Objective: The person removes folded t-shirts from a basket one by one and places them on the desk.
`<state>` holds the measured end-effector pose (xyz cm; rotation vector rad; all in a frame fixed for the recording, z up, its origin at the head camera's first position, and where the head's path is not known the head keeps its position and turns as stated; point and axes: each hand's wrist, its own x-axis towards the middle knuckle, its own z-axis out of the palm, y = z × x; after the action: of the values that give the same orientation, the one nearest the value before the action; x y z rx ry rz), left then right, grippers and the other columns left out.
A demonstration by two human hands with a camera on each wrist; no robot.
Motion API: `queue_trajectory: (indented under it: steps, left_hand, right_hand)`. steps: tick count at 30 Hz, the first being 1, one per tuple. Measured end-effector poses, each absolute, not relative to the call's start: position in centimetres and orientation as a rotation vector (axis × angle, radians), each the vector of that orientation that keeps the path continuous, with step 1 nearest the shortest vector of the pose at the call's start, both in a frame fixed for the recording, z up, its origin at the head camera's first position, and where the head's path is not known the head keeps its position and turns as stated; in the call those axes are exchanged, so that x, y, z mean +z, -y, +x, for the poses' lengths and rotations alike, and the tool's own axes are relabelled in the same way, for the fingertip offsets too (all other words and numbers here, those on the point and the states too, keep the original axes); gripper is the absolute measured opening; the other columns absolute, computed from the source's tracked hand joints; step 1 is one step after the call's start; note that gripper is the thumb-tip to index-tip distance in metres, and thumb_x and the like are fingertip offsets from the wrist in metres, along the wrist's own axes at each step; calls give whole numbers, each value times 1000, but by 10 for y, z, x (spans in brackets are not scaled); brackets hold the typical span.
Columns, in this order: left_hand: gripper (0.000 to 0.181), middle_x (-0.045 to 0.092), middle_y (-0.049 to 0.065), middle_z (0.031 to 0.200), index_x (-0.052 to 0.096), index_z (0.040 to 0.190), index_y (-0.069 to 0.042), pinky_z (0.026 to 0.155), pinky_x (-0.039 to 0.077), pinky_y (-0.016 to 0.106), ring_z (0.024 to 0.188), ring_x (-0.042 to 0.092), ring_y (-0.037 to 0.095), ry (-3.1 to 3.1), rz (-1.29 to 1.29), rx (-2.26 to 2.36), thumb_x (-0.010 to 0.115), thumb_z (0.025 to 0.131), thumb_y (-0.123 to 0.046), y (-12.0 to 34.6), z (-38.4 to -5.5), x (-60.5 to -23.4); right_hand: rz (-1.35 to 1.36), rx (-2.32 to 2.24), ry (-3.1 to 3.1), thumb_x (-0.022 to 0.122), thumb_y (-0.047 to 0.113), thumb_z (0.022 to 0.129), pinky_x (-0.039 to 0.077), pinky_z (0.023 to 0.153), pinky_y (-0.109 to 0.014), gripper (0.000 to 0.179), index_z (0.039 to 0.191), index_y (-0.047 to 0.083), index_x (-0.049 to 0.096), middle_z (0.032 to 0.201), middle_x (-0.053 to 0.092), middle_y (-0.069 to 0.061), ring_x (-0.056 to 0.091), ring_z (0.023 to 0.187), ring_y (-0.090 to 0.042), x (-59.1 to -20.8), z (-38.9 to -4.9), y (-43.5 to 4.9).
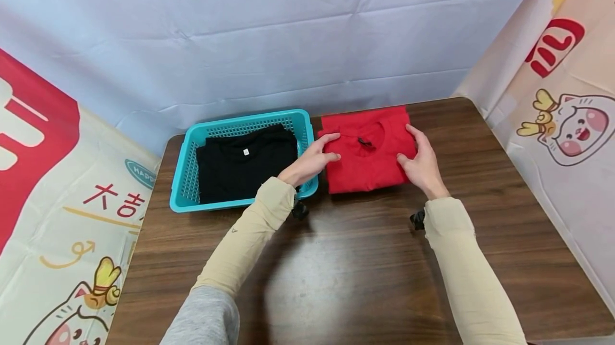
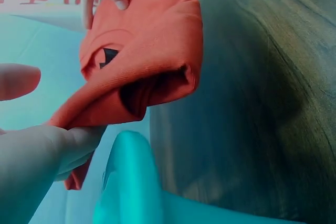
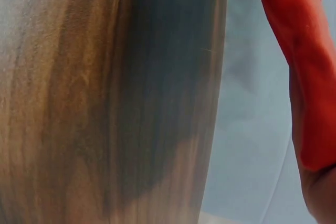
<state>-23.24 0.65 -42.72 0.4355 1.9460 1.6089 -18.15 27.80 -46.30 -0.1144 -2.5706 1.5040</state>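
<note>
A folded red shirt [image 1: 370, 166], its round collar and dark neck label facing up, is held just right of the basket. My left hand [image 1: 311, 161] grips its left side; in the left wrist view, fingers [image 2: 79, 142] lie under the folded cloth. On the opposite side my right hand [image 1: 423, 165] holds the shirt, thumb on top and fingers at the edge. The right wrist view catches only part of the red cloth [image 3: 315, 87] and a bit of the hand below it. The shirt's underside is mostly hidden.
A turquoise plastic basket [image 1: 180, 195] stands at the left, its right rim close under my left hand. Inside lies a folded black garment [image 1: 240, 166] with a small white tag. Both are on a dark wooden table [image 1: 336, 281], with a pale cloth backdrop [image 1: 269, 67] behind.
</note>
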Motion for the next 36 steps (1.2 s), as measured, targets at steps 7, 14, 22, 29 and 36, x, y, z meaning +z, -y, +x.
queue_trajectory:
  steps: [7,14,22,29,36]
  left_hand:
    - [61,25,0,155,25,152,-13,113,36,40,141,25,22,-1965,394,1577,52,97,-10,-10,-233,-432]
    - [60,24,4,155,24,152,-8,114,35,40,142,25,26,-1865,314,1621,47,97,-5,-14,-233,-434]
    - [62,23,4,156,22,153,-9,114,35,41,142,24,26,-1902,335,1523,48,96,-5,-17,-232,-435]
    - [61,20,3,158,18,154,-9,117,30,41,144,23,26,-1896,297,1448,45,99,-10,-20,-232,-435]
    - [63,18,4,159,16,155,-11,118,28,44,145,22,27,-1862,266,1445,46,99,-12,-23,-233,-437]
  right_hand:
    - [-121,1474,2600,55,2,90,36,106,-55,69,153,14,27,150,33,-20,43,126,-39,-471,-184,-279]
    - [-94,1429,2661,56,2,90,33,108,-57,67,151,11,30,146,35,-24,39,130,-42,-477,-185,-278]
    - [-71,1361,2712,54,2,89,34,105,-56,63,149,8,35,138,40,-26,42,123,-43,-482,-185,-275]
    - [-81,1354,2735,54,2,90,34,106,-56,62,148,6,35,140,39,-26,41,124,-43,-486,-184,-276]
    - [-107,1370,2745,54,2,90,34,106,-56,62,148,5,34,140,39,-26,41,124,-44,-487,-184,-274]
